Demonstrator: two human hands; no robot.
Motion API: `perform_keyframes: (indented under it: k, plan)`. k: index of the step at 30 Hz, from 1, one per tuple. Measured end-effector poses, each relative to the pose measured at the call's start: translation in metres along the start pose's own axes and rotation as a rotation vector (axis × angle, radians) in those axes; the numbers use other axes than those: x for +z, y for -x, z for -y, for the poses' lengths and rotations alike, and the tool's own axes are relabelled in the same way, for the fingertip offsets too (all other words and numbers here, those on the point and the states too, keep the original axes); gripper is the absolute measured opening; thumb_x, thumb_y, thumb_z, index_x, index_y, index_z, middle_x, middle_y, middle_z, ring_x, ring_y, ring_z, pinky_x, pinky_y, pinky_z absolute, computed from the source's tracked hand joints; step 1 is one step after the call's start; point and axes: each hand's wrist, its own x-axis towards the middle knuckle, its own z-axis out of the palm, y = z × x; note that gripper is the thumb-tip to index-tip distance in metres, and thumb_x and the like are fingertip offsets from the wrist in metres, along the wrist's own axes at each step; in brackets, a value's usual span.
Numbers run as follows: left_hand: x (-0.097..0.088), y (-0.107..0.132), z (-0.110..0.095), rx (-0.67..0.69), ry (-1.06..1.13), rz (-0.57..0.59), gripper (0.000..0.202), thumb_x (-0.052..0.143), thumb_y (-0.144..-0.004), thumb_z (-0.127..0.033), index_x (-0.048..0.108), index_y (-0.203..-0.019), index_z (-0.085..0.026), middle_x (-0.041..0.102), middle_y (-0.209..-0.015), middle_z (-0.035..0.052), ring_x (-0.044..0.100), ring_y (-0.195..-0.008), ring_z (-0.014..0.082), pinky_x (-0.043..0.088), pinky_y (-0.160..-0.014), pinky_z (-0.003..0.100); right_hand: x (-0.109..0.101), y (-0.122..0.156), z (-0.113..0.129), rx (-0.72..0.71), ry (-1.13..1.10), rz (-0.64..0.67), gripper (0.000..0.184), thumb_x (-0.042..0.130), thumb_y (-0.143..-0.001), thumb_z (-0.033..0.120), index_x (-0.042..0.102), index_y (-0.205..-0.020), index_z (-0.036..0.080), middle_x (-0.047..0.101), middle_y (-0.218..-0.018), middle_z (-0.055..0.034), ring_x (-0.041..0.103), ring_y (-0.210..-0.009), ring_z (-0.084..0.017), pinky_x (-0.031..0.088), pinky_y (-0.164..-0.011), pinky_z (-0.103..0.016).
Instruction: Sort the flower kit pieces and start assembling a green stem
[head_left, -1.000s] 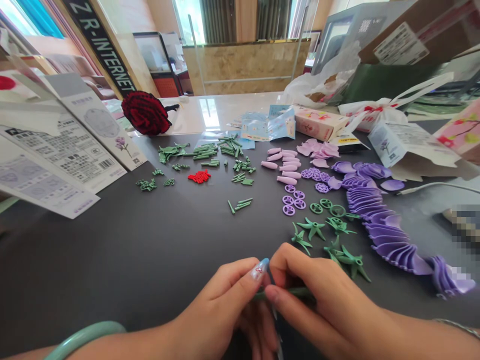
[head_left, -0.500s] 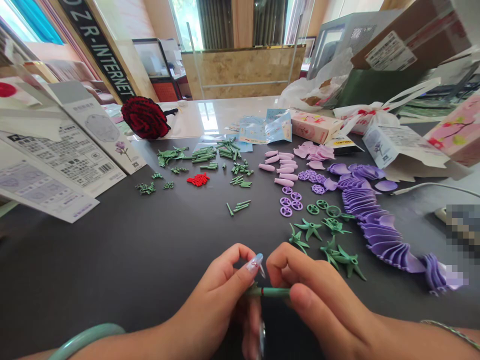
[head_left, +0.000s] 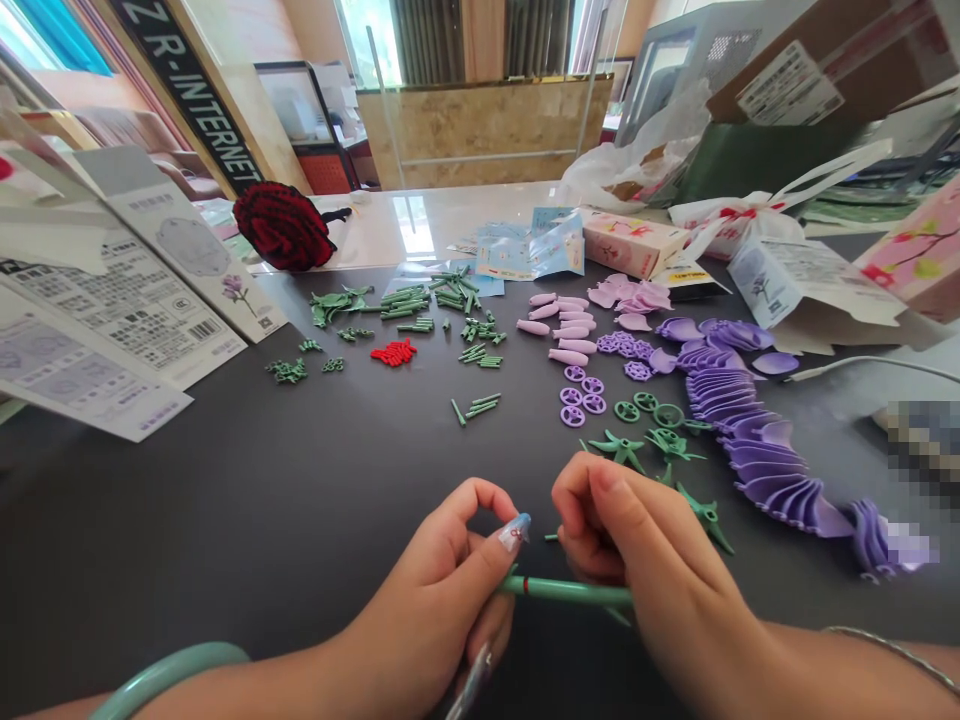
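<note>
My left hand [head_left: 457, 590] pinches one end of a slim green plastic flower stem [head_left: 570, 590] that has a narrow red band near the fingers. The stem lies nearly level and runs rightward to my right hand [head_left: 645, 540], whose fingers are curled, with the thumb pressed to the index finger. Its far end is hidden by that hand. A small green tip [head_left: 552, 538] shows left of the right fingers; I cannot tell what it belongs to. Green star-shaped leaf pieces [head_left: 616, 447] lie just beyond the right hand.
Purple petals [head_left: 772, 470] form a long row at right. Purple rings [head_left: 572, 397], pink pieces [head_left: 574, 332], short green rods [head_left: 480, 405] and red pieces [head_left: 394, 352] lie farther back. A white box [head_left: 187, 260] stands at left, with a dark red flower [head_left: 285, 228] behind.
My right hand has shifted slightly right and its thumb has come up off the stem to the index finger. More of the stem shows between the hands. The left hand keeps its grip.
</note>
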Motion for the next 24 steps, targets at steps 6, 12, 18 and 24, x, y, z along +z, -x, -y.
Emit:
perform_keyframes:
  k: [6,12,18,24]
  plan:
    - [0.003,0.0,-0.001,0.027,-0.044,-0.046,0.038,0.063,-0.09,-0.055,0.041,-0.098,-0.024,0.033,-0.038,-0.0157,0.021,-0.033,0.0064,0.024,-0.038,0.015,0.004,0.001,-0.008,-0.023,-0.018,0.003,0.055,0.041,-0.099,0.063,0.04,-0.06,0.023,0.035,-0.053,0.0053,0.026,-0.048,-0.011,0.027,-0.044,-0.025]
    - [0.005,0.003,-0.001,0.007,-0.071,-0.058,0.048,0.063,-0.088,-0.058,0.036,-0.108,-0.024,0.033,-0.041,-0.0168,0.021,-0.035,0.0061,0.022,-0.038,0.015,0.011,0.007,-0.012,-0.028,-0.034,0.0,0.056,0.039,-0.101,0.06,0.034,-0.058,0.024,0.03,-0.053,0.0057,0.025,-0.048,-0.011,0.028,-0.045,-0.025]
    - [0.004,0.003,0.0,-0.033,-0.075,-0.021,0.06,0.064,-0.085,-0.066,0.033,-0.114,-0.023,0.03,-0.039,-0.0181,0.017,-0.033,0.0058,0.02,-0.036,0.015,0.006,0.029,-0.027,-0.069,0.075,-0.032,0.05,0.041,-0.101,0.06,0.047,-0.066,0.024,0.042,-0.061,0.0016,0.039,-0.054,-0.015,0.041,-0.053,-0.029]
    - [0.004,0.006,0.0,-0.033,-0.093,-0.001,0.058,0.062,-0.087,-0.066,0.035,-0.115,-0.022,0.029,-0.041,-0.0175,0.018,-0.034,0.0059,0.018,-0.036,0.015,0.007,0.03,-0.031,-0.132,0.148,-0.056,0.047,0.04,-0.102,0.059,0.056,-0.074,0.025,0.05,-0.067,0.0,0.047,-0.058,-0.016,0.046,-0.06,-0.031]
